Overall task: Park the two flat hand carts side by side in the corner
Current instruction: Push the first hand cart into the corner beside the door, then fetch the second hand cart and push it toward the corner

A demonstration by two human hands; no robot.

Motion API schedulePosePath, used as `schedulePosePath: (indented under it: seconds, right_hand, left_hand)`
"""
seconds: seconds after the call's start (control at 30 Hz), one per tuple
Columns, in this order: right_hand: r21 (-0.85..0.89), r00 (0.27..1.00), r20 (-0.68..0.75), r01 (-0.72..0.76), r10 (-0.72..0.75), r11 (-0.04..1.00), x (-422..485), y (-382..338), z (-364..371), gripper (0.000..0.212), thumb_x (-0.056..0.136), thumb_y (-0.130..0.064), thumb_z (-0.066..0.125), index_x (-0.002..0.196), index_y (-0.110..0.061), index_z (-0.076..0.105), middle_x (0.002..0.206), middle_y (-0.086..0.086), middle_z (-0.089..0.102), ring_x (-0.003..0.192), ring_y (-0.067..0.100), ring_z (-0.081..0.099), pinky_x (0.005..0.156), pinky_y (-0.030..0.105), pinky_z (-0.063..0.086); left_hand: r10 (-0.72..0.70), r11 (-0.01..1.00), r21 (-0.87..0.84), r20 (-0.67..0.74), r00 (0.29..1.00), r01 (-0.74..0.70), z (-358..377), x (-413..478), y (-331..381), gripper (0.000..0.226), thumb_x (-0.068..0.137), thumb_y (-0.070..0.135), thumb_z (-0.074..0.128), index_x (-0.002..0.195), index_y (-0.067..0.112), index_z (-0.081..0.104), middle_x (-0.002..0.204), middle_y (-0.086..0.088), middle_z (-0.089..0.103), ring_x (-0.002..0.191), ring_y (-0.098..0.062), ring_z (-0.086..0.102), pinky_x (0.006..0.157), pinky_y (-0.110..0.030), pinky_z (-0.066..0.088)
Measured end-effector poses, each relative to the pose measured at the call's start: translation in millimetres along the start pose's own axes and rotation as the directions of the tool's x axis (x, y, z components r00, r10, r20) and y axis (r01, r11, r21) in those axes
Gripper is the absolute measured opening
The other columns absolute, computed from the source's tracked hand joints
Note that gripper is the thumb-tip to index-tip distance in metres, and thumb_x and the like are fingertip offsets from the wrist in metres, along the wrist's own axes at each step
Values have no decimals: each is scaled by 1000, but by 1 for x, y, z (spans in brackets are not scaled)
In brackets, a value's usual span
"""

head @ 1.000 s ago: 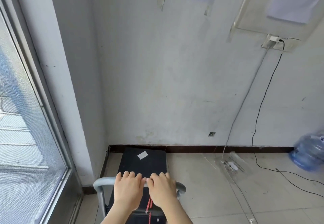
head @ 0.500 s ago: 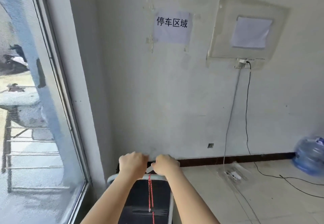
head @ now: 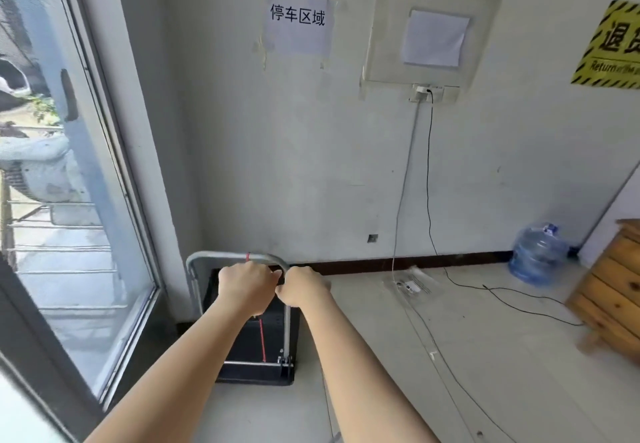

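One flat hand cart (head: 254, 340) with a black deck stands in the corner, between the window-side pillar and the back wall's baseboard. Its grey loop handle (head: 221, 255) stands upright, and a red cord hangs from the top bar down to the deck. My left hand (head: 245, 284) is a closed fist just below and in front of the top bar, not on it. My right hand (head: 305, 286) is curled beside it, over the handle's right post; whether it grips the post is unclear. No second cart is in view.
A glass window (head: 65, 200) runs along the left. Cables (head: 429, 179) hang from a wall socket and trail over the floor, beside a clear plastic bag (head: 412, 285). A blue water bottle (head: 536, 253) and a wooden cabinet (head: 613, 290) stand at the right.
The view has risen and drawn back from the cart. My hands, which lay on the top bar, are now fists below it, with my arms stretched out.
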State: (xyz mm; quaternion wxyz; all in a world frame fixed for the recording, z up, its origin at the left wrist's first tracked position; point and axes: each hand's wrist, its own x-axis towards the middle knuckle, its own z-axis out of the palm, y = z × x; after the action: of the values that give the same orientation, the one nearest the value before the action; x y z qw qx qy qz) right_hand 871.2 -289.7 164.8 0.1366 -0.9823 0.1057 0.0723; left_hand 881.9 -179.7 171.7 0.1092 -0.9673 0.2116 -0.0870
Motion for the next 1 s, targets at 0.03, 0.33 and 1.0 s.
schedulePosePath:
  seconds: [0.03, 0.33, 1.0]
  right_hand:
    - [4, 1000, 4, -10, 10, 1000, -13, 5, 3, 35, 92, -31, 44, 119, -13, 56, 123, 9, 59, 110, 31, 55, 81, 35, 43]
    - [60, 990, 22, -144, 143, 988, -118, 38, 28, 31, 92, -29, 44, 113, -11, 57, 116, 11, 59, 104, 31, 56, 78, 33, 39]
    - [165, 802, 87, -596, 590, 786, -450, 144, 135, 28, 92, -27, 46, 112, -10, 56, 116, 12, 59, 101, 31, 56, 73, 30, 37]
  left_hand:
    - [7, 1000, -10, 9, 1000, -7, 0, -11, 8, 27, 99, 27, 33, 107, 29, 59, 98, 3, 64, 92, -24, 63, 59, -30, 34]
    - [89, 993, -84, 33, 995, -86, -2, -99, 57, 46, 101, 41, 21, 98, 21, 63, 95, 0, 66, 88, -24, 63, 62, -29, 35]
    - [551, 830, -109, 3, 835, -547, -3, -348, 202, 51, 101, 43, 18, 95, 18, 63, 95, -1, 66, 86, -24, 62, 61, -28, 34]
